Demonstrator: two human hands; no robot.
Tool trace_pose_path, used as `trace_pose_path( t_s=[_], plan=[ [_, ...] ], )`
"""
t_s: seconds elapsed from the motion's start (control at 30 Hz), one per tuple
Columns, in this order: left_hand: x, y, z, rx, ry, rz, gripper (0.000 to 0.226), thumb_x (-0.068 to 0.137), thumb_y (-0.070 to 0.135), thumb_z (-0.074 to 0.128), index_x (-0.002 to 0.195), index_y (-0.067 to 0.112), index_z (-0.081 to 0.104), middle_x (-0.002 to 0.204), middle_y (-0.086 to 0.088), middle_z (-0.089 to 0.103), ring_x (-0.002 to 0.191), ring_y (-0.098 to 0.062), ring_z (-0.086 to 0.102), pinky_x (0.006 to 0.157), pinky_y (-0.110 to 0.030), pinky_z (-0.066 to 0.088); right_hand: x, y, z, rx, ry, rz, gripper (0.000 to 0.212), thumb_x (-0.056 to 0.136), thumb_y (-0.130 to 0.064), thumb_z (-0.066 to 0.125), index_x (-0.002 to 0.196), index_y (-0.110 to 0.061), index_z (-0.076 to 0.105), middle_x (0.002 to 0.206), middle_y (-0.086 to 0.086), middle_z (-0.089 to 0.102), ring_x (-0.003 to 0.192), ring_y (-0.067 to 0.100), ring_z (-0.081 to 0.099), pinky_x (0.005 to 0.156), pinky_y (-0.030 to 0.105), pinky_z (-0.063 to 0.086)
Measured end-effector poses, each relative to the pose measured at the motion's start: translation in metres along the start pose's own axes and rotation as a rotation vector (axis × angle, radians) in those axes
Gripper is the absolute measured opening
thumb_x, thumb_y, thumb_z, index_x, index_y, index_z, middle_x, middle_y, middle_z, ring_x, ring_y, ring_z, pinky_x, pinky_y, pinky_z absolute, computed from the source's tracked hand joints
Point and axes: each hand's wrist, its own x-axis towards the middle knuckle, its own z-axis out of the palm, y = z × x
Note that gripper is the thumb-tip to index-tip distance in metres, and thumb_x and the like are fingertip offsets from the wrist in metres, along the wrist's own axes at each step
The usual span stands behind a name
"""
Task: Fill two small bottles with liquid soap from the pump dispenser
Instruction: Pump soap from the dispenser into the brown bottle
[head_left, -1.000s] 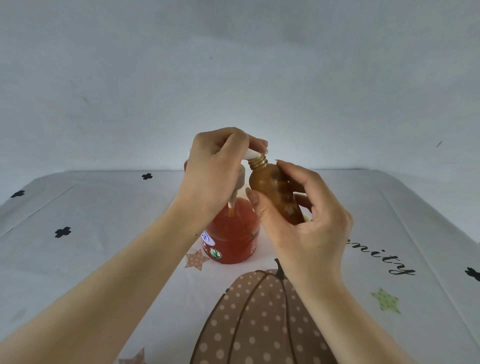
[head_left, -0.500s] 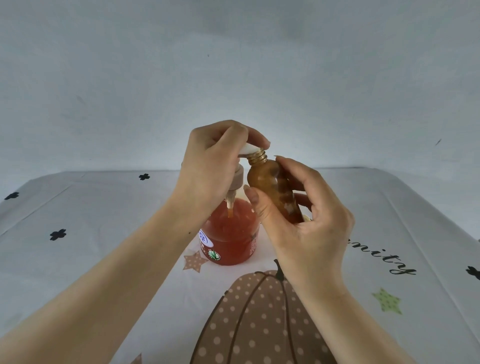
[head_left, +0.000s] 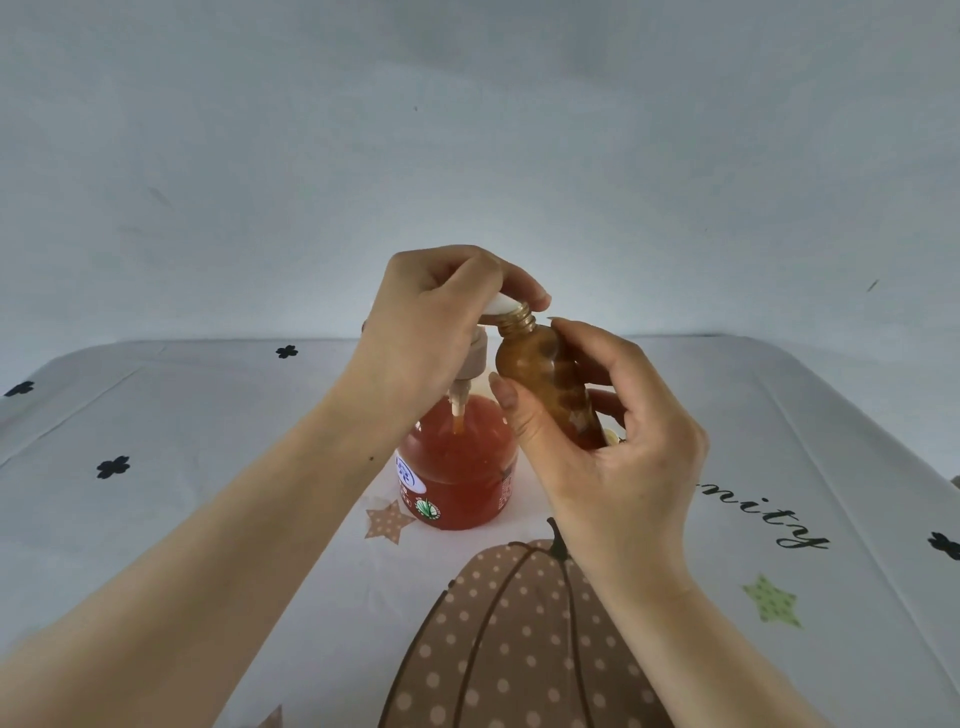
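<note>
A round dispenser (head_left: 457, 467) full of red-orange soap stands in the middle of the table, its white pump head (head_left: 501, 305) raised above the neck. My left hand (head_left: 436, 332) curls over the pump head from above. My right hand (head_left: 618, 441) grips a small amber bottle (head_left: 550, 379), tilted, with its open threaded mouth right under the pump's spout. The bottle looks largely filled with brownish liquid. A second small bottle is mostly hidden behind my right hand.
The table (head_left: 156, 415) wears a white cloth printed with black clovers, stars, script lettering and a large dotted brown pumpkin (head_left: 519, 639) near me. A plain pale wall (head_left: 467, 156) rises just behind the table.
The pump head has risen since a second ago, and my left hand has come up with it. My right hand keeps the amber bottle at the spout.
</note>
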Motion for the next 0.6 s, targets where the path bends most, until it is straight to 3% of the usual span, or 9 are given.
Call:
trace_pose_path(
  t_s=[0.1,0.2,0.3,0.5,0.6],
  plan=[
    [-0.0009,-0.003,0.0009,0.014,-0.007,-0.002,0.035,0.089,0.006,0.04,0.079,0.006,0.074,0.08,-0.042,0.059,0.049,-0.05,0.037,0.041,-0.046,0.042,-0.0013,0.0009,-0.0008,-0.007,-0.006,0.004,0.045,0.077,-0.041,0.077,0.111,-0.013,0.071,0.098,-0.007,0.073,0.091,0.011,0.069,0.078,0.027,0.057],
    [-0.0011,-0.0064,0.0024,-0.005,0.011,-0.003,0.034,0.089,0.004,0.038,0.077,-0.001,0.07,0.084,-0.031,0.068,0.046,-0.046,0.044,0.04,-0.033,0.041,-0.0018,0.0008,-0.0006,-0.002,-0.001,0.006,0.044,0.077,-0.042,0.077,0.108,-0.012,0.071,0.096,-0.007,0.073,0.089,0.011,0.069,0.077,0.029,0.057],
    [-0.0025,-0.0089,0.0049,-0.013,0.01,-0.032,0.031,0.089,0.0,0.038,0.078,-0.013,0.064,0.087,-0.021,0.073,0.05,-0.013,0.062,0.039,-0.021,0.038,-0.0028,0.0032,-0.0018,-0.025,-0.012,0.014,0.044,0.076,-0.042,0.078,0.106,-0.012,0.072,0.095,-0.007,0.073,0.088,0.012,0.069,0.076,0.031,0.057],
    [-0.0002,-0.0092,0.0006,0.06,0.005,0.009,0.032,0.083,0.014,0.041,0.071,0.002,0.068,0.083,-0.003,0.076,0.044,-0.033,0.054,0.042,-0.031,0.044,-0.0012,0.0007,0.0002,-0.007,-0.001,0.026,0.045,0.075,-0.042,0.077,0.108,-0.012,0.072,0.096,-0.007,0.073,0.09,0.011,0.069,0.078,0.03,0.058],
    [-0.0028,-0.0015,0.0028,0.044,0.067,0.032,0.033,0.085,0.009,0.04,0.073,0.005,0.07,0.082,-0.001,0.076,0.07,-0.054,0.061,0.047,-0.05,0.05,0.0002,-0.0002,0.0009,0.007,0.007,0.023,0.047,0.076,-0.042,0.077,0.112,-0.013,0.071,0.099,-0.007,0.073,0.092,0.011,0.069,0.078,0.03,0.058]
  ],
)
